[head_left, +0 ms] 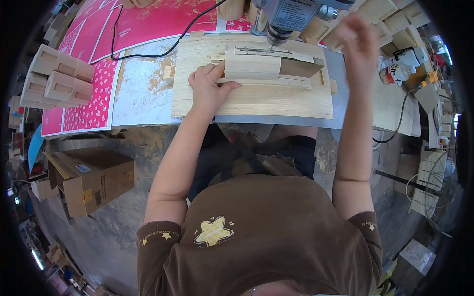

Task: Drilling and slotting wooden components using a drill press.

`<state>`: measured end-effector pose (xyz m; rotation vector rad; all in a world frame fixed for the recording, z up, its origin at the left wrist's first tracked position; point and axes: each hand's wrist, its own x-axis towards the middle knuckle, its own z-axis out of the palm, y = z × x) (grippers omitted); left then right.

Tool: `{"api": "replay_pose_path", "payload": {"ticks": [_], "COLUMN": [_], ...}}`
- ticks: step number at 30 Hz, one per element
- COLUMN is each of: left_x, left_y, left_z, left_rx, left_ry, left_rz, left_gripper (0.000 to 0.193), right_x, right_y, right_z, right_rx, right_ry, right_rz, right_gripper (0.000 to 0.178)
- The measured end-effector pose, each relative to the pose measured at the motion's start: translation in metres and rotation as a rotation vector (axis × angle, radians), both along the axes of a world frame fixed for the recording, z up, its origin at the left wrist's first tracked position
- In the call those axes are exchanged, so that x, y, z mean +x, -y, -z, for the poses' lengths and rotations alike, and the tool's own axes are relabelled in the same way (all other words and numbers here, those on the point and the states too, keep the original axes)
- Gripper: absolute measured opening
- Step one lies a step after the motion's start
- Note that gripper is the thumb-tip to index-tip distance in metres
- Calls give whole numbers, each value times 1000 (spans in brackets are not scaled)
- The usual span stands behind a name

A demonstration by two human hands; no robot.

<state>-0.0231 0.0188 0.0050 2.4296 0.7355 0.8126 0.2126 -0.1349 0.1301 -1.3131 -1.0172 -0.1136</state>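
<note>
Pale wooden block (253,67) beneath the drill (291,17): seemingly alignment, next needing steadiness. Left hand (207,85) rests wide at its left; blurred right hand (356,38), cannot tell.

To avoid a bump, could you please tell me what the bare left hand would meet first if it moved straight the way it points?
The left hand would probably first meet the pale, rectangular wooden block at its left end, though depth there is unclear.
</note>
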Motion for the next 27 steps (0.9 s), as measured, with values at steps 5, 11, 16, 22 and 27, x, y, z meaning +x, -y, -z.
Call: {"api": "replay_pose_path", "payload": {"ticks": [5, 11, 16, 22, 27], "left_x": [5, 2, 6, 2, 4], "left_y": [2, 4, 5, 3, 2], "left_z": [2, 1, 0, 1, 3], "left_rx": [48, 44, 46, 73, 66], "left_ry": [35, 0, -13, 8, 1], "left_rz": [21, -3, 15, 5, 8], "left_gripper": [54, 54, 54, 54, 54], "right_x": [-7, 1, -48, -76, -61], "right_y": [-43, -36, 29, 30, 18], "right_z": [-123, -118, -82, -10, 40], "right_rx": [-32, -234, -345, -213, -206], "right_ry": [-169, 512, 429, 335, 474], "right_rz": [252, 345, 394, 293, 317], "right_gripper": [33, 31, 21, 10, 6]}}
